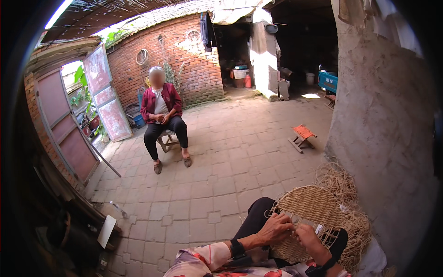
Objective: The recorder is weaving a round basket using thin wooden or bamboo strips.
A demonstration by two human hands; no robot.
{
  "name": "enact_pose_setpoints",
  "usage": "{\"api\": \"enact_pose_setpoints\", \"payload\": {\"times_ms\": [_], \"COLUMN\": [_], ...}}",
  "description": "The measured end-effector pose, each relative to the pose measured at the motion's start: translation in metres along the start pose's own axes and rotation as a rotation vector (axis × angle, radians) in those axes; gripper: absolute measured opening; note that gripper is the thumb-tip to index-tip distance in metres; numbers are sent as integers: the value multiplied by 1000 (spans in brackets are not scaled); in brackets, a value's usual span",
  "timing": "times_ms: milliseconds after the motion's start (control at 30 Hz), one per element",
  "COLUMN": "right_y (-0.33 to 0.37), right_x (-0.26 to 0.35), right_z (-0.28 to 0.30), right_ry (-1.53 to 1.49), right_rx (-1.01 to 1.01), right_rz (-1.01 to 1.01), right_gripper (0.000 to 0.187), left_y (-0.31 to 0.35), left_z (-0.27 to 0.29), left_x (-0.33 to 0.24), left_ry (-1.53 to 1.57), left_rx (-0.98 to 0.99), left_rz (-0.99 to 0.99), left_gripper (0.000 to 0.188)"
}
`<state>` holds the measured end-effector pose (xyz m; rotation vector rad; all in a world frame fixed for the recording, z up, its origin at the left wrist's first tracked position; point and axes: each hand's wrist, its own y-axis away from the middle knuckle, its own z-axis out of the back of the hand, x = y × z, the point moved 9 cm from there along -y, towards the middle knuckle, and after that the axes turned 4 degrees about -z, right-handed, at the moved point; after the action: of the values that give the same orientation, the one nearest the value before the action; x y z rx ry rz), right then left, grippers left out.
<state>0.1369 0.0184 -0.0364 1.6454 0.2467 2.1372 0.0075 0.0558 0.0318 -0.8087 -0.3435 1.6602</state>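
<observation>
A half-woven piece of tan straw cord [310, 203] lies across my lap, with a dense weave at its far part and open strands with gaps near my hands. My left hand [276, 228] bends over its left edge, fingers closed on the strands. Close beside it, my right hand [308, 237] is curled in a pinch over the open strands; what its fingertips hold is too small to make out. A loose cord loop shows just left of my left hand. Heaped tan cord [339, 182] lies on the floor behind and to the right of the piece.
A rough plastered wall [383, 106] rises close on my right. Ahead stands a folding stool [303, 134] with an orange woven seat. A person [161, 106] in a dark red jacket sits on a low stool, hands together. At left are a metal door [64, 124] and a white board [107, 231].
</observation>
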Motion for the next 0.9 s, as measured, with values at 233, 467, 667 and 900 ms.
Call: {"api": "enact_pose_setpoints", "payload": {"times_ms": [233,467,667,900], "right_y": [-2,33,36,13], "right_x": [-13,36,27,23], "right_z": [-8,8,2,14], "right_ry": [-230,277,56,-60], "right_rx": [147,-238,-182,-156], "right_rz": [-158,451,402,466], "right_gripper": [23,30,31,14], "left_y": [1,3,-5,-13], "left_z": [-2,-5,0,-8], "left_x": [0,-1,-5,7], "left_ry": [41,-63,-131,32], "left_rx": [-40,-50,-45,132], "left_rz": [-83,-20,2,121], "left_gripper": [20,19,18,14]}}
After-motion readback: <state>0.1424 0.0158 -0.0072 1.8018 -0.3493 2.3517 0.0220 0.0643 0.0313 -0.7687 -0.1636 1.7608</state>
